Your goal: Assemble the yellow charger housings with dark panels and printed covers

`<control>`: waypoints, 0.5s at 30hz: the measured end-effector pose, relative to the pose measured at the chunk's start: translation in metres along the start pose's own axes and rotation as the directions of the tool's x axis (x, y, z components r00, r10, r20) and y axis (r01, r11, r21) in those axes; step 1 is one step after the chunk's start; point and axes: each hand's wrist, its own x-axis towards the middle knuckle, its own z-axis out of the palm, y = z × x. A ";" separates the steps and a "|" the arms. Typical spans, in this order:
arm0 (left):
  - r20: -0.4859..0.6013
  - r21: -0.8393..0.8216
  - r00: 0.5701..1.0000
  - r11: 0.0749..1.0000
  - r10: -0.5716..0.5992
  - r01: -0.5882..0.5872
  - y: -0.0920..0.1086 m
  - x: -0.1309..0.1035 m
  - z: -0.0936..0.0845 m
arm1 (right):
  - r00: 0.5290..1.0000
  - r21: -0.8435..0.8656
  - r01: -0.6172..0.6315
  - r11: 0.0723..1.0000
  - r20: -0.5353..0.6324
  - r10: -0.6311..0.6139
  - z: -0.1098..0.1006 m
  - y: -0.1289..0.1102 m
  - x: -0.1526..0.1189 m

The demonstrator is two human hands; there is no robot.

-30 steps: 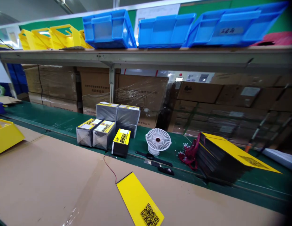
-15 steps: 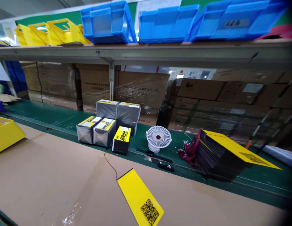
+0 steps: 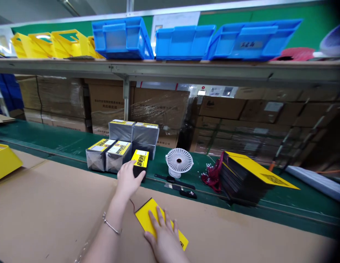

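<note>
My left hand [image 3: 129, 179] reaches to the small black box with a yellow label [image 3: 141, 159], its thumb and fingers spread around the box's near end. A bracelet is on that wrist. Flat on the yellow card [image 3: 146, 215] lies my right hand [image 3: 165, 233], fingers apart, covering much of the card and its printed code. A thin dark red cord runs from the card's upper left corner. Behind my left hand, grey wrapped boxes [image 3: 118, 155] with yellow labels stand grouped.
A white fan [image 3: 179, 160] stands right of the boxes, with a black strap [image 3: 175, 181] before it. Further right is a stack of yellow-topped black cards [image 3: 246, 175] with red cords [image 3: 213, 177]. Blue bins [image 3: 183, 43] line the shelf above.
Both hands have come into view from below, the left to the small black box, the right onto the yellow card. The camera view has shifted slightly.
</note>
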 end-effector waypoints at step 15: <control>0.159 0.189 0.973 0.963 0.165 -0.194 -0.070 0.009 0.040 | 0.677 -0.046 -0.705 0.708 -0.343 0.651 -0.053 0.254 -0.041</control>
